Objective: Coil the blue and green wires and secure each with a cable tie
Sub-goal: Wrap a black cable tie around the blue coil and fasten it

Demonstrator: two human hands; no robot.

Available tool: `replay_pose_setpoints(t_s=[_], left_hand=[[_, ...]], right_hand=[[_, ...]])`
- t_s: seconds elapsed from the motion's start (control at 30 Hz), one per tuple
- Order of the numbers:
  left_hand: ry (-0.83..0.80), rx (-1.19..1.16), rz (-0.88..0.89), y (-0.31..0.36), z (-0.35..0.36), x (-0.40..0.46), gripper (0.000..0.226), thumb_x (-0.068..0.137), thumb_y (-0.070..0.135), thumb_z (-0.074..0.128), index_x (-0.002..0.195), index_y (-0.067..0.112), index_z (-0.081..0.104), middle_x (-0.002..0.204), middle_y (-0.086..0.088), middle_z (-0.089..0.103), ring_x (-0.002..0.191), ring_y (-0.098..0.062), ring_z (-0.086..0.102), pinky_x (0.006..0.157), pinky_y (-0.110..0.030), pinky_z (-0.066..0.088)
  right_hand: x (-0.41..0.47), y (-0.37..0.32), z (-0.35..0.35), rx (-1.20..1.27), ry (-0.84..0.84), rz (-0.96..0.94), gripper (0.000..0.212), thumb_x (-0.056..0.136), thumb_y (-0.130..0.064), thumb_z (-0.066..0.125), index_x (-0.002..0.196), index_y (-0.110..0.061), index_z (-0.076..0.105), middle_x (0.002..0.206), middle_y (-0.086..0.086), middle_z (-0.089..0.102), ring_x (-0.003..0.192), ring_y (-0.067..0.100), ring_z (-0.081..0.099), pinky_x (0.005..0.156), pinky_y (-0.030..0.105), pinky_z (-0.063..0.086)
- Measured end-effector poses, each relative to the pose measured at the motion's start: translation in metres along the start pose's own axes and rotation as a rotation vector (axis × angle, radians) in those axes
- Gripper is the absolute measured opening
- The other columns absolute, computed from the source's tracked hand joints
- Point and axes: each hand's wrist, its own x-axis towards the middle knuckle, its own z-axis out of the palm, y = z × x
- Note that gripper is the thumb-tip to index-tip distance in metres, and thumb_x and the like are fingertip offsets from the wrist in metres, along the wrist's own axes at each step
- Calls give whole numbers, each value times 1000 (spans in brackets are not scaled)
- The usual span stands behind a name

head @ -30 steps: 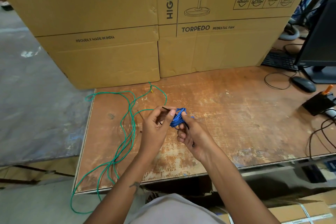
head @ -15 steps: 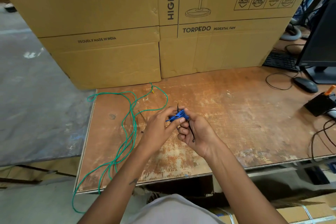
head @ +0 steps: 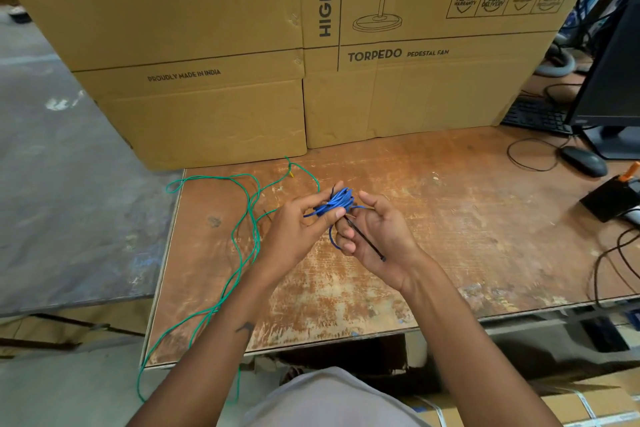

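Head view: both hands, left [head: 298,232] and right [head: 375,236], pinch the blue coil [head: 334,204]; tie [head: 367,243] apparently unlocked; next, thread and cinch.

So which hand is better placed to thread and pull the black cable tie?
Probably the right hand: the thin black plastic cable tie lies across its fingers, while the left hand grips the coiled blue wire bundle.

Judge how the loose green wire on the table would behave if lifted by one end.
The green wire would likely sag and trail: it lies in slack curves and droops over the table edge. It looks thin, so probably light. Its crossing loops might snag or tangle.
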Motion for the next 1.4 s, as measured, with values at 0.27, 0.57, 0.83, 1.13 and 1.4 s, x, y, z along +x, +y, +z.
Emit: replay_pose_setpoints(t_s=[0.27,0.57,0.83,1.13,1.4], left_hand=[[170,-197,-80,-8,14,-6,40,97,22,73,137,27,68,132,11,72,129,-11,64,114,-46,48],[77,-186,-143,-9,26,-8,48,99,37,69,145,33,59,121,12,76,117,-8,70,101,-39,57],[185,-379,-212,-15,21,0,36,99,3,67,134,10,67,117,-2,78,105,-11,73,92,-24,54],[286,-325,-154,-20,7,3,36,99,5,68,134,11,68,121,10,76,114,-8,71,102,-28,54],[270,-420,-216,-22,8,6,37,99,8,67,136,9,66,122,-2,77,113,-19,72,102,-43,55]], right_hand=[[-11,-5,-3,-62,-5,-64,28,108,-21,42,106,-7,66,84,13,65,55,19,43,61,34,38],[-6,11,-5,-495,189,-239,29,116,-11,34,110,-14,62,79,-3,78,42,11,49,49,22,38],[-5,10,-9,-489,201,-117,24,113,-24,55,125,-3,56,98,9,84,36,9,38,41,21,31],[-24,11,-13,-480,65,-104,34,112,4,42,121,-19,66,118,15,80,106,24,80,88,36,67],[-23,10,-17,-471,170,-151,21,113,-7,49,125,-4,66,104,13,83,94,23,82,76,33,66]])
